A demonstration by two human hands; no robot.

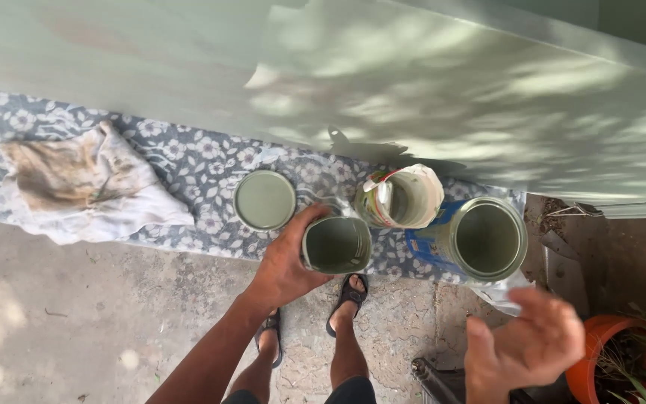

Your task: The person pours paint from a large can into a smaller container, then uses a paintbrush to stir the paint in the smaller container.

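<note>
In the head view, a small can of pale green paint (336, 244) is gripped by the left hand (285, 265), its fingers closed around the can's side, above the edge of a floral cloth (188, 161) spread on the ground. The right hand (525, 344) is held apart, fingers spread open and holding nothing. Just beside the held can are seen a round lid (264, 200), a torn paper-wrapped container (401, 197) and a larger paint can (487, 238). A stained rag (84, 183) lies well apart.
</note>
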